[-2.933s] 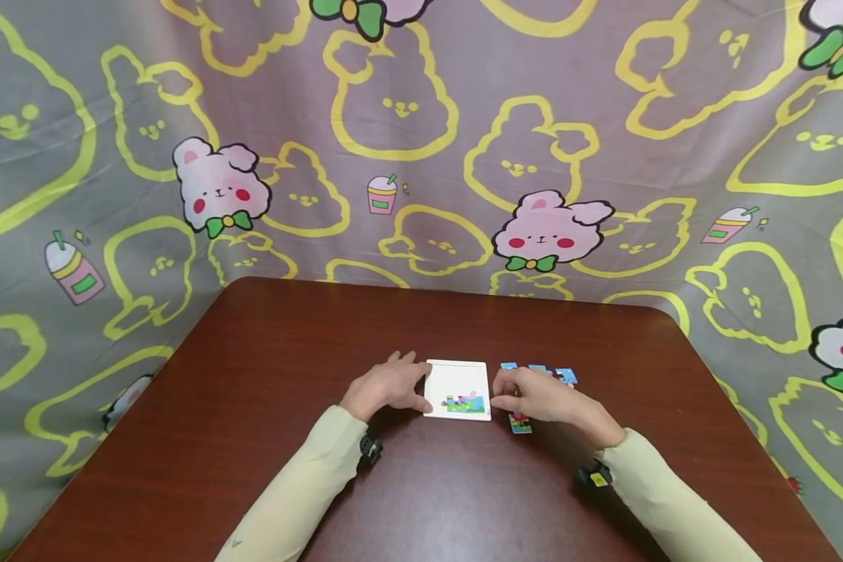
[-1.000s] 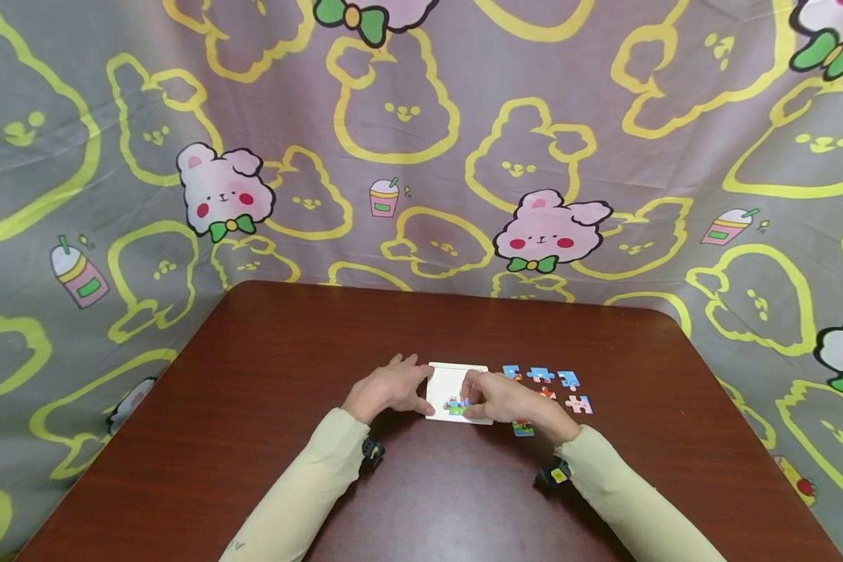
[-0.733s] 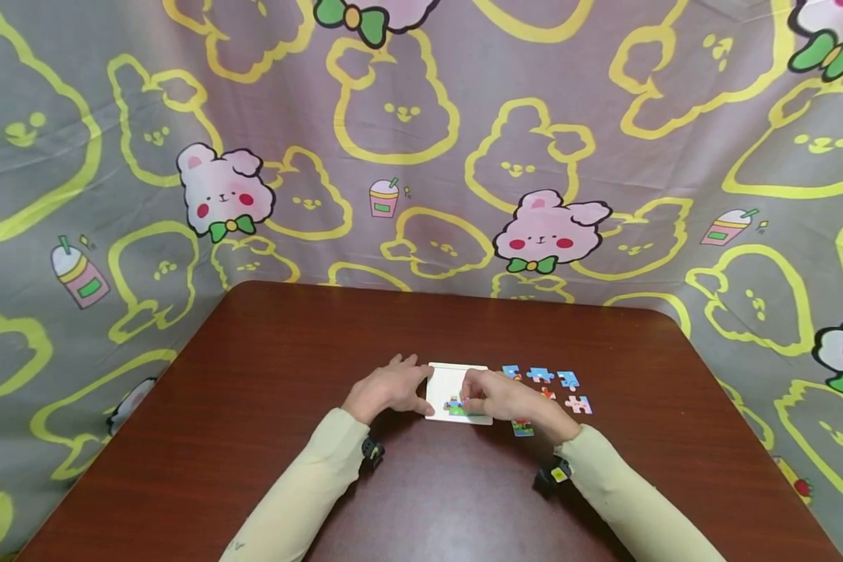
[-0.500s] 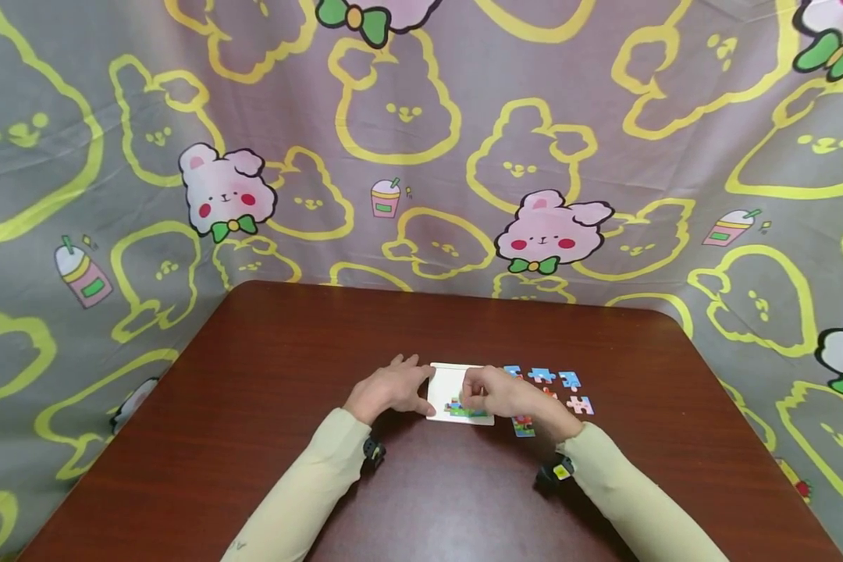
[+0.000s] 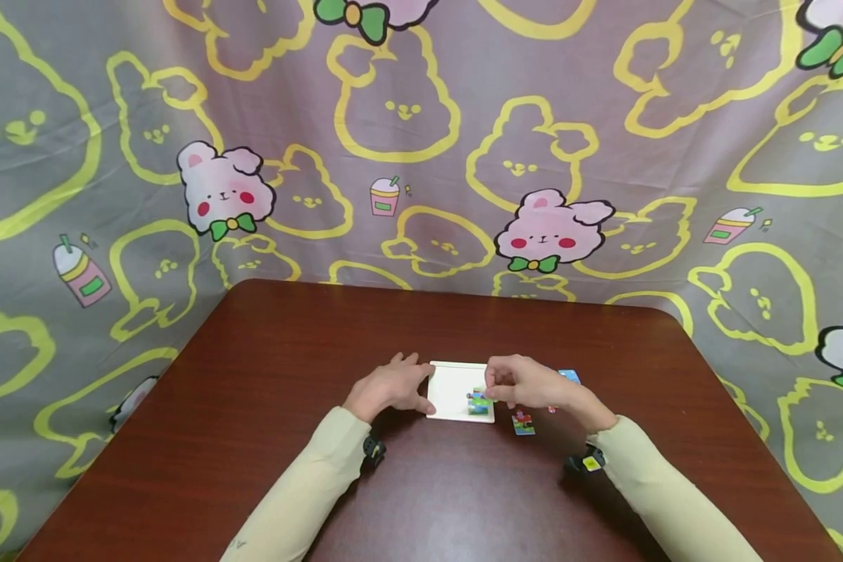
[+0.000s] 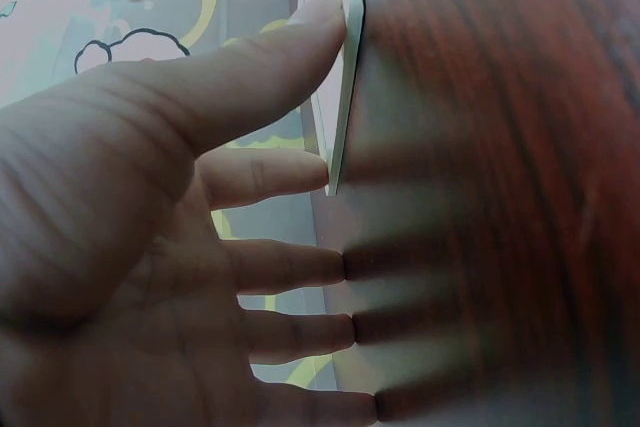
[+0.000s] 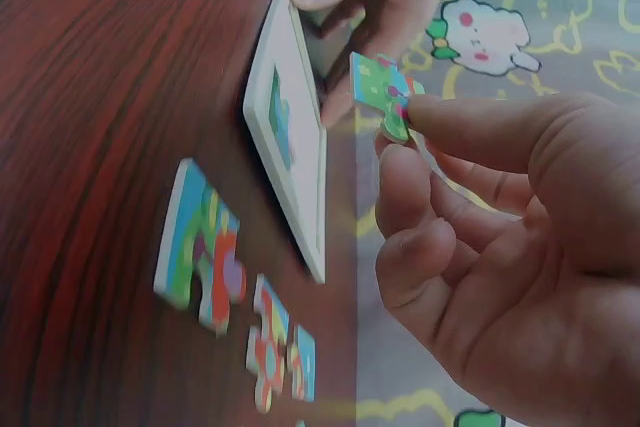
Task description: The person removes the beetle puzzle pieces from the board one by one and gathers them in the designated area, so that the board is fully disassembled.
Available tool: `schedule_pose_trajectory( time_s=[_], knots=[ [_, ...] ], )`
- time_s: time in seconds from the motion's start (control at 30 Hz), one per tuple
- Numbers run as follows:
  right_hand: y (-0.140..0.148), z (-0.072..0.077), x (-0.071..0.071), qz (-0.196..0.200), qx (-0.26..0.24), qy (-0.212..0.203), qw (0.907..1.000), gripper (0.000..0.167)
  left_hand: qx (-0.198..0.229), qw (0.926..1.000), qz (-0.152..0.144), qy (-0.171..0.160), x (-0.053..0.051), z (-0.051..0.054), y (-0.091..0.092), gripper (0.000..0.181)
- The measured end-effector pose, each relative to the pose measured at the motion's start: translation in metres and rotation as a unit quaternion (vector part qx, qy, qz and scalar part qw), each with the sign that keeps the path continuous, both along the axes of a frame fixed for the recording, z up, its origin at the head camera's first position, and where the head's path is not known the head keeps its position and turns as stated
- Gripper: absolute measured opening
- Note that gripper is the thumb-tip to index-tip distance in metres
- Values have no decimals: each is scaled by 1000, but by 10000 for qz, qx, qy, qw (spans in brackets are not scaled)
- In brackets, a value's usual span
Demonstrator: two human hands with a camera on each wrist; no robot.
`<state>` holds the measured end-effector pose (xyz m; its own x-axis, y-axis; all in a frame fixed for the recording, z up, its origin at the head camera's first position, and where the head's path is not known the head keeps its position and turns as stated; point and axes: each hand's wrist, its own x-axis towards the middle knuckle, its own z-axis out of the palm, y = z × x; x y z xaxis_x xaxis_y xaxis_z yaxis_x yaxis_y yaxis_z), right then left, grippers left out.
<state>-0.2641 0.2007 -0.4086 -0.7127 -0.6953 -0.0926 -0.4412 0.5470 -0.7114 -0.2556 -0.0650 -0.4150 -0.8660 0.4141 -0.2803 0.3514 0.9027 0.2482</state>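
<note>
My right hand (image 5: 527,382) pinches a green and blue jigsaw piece (image 7: 375,85) between thumb and fingertips, held up off the white puzzle tray (image 5: 449,394). Inside that tray another jigsaw piece (image 7: 280,119) lies flat near its right side. At the tray's left edge is my left hand (image 5: 389,386), thumb and index finger touching the rim, the other fingers fairly straight with their tips on the table. In the head view, the right hand covers most of the loose pieces beyond it.
Loose jigsaw pieces lie on the dark wooden table (image 5: 309,351) right of the tray: a green and red one (image 5: 523,424) near its corner, a blue one (image 5: 569,375) farther back. A patterned curtain (image 5: 421,179) hangs behind the table.
The right hand has moved from over the tray towards its right edge, lifting a jigsaw piece from the tray. The left hand stays at the tray's left edge.
</note>
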Motion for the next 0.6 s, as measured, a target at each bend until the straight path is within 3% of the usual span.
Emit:
schedule_pose_trajectory(
  time_s=[0.6],
  knots=[
    [64, -8, 9, -187, 434, -287, 9985, 15, 37, 10000, 13, 23, 1, -1, -1, 73]
  ],
)
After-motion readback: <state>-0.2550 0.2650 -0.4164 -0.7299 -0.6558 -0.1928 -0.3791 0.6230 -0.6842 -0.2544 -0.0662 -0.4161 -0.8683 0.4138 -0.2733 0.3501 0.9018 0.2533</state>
